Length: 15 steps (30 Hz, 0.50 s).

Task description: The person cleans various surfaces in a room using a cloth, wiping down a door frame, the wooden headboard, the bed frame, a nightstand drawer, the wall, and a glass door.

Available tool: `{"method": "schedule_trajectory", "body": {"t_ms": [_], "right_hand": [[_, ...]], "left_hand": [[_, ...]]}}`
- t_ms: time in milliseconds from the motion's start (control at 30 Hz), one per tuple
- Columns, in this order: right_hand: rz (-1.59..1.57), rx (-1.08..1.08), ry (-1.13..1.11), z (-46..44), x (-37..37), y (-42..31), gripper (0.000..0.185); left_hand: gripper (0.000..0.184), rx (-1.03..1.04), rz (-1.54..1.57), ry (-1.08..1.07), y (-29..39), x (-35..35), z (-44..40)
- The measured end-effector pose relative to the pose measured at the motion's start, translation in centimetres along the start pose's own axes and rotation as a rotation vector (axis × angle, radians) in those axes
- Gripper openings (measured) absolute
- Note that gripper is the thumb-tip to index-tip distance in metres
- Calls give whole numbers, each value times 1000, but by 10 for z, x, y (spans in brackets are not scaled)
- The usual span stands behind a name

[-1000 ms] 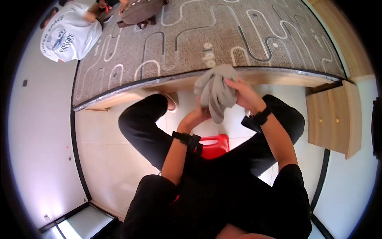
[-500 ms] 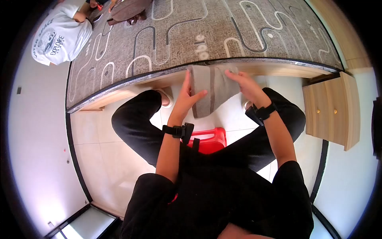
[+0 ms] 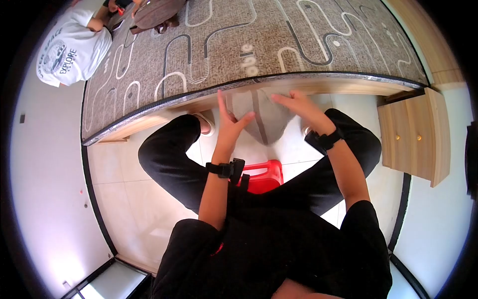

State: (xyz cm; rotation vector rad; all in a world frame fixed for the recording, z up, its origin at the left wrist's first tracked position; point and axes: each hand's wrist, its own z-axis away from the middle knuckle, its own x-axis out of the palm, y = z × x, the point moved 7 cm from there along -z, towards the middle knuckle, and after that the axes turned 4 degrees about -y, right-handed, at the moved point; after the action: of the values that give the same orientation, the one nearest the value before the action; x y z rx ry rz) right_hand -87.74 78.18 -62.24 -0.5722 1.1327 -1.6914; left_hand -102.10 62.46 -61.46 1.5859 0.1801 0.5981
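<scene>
A light grey cloth (image 3: 266, 119) with a darker brownish stripe hangs between my hands, just off the near edge of the mattress. Its lower end droops to a rounded point, and motion blurs it a little. My left hand (image 3: 230, 127) has it at the left side, thumb across the front and index finger stretched up along the edge; the other fingers are partly hidden. At the upper right corner, my right hand (image 3: 304, 109) pinches the fabric between thumb and fingers.
A patterned brown mattress (image 3: 224, 50) on a wooden frame spans the far side. Below me stands a red plastic stool (image 3: 269, 177). A wooden drawer cabinet (image 3: 411, 139) is at the right. Far left, a person in a white shirt (image 3: 74, 47) sits near a brown bag (image 3: 157, 15).
The cloth has shifted left and changed shape, its lower end now rounded and swinging. Both my hands have moved slightly left, still at its sides.
</scene>
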Motion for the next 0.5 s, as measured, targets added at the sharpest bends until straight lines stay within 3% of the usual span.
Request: {"method": "schedule_trajectory", "body": {"t_ms": [33,100,167,233,333,500], "right_hand": [[326,69,64,-2,-12,4,52],[302,89,58,-1,-12,11,53],[279,107,53,1,-10,10,54],[547,49,88,5,-9,-4,53],[317,-134,-61,14,4,-16,53],[416,-174,-226,12,23,-4,62]], "left_hand": [[98,-106,-76,26,-9,-12,2],[83,-219,-300,82,-22,-31,6],[77,-222,-284,70,-30,-36,10],[71,-227,-268,63,-28,-40,11],[62,-300,-140,81,-31,-47,14],[55,-360,-189,101,-41,-49,27]]}}
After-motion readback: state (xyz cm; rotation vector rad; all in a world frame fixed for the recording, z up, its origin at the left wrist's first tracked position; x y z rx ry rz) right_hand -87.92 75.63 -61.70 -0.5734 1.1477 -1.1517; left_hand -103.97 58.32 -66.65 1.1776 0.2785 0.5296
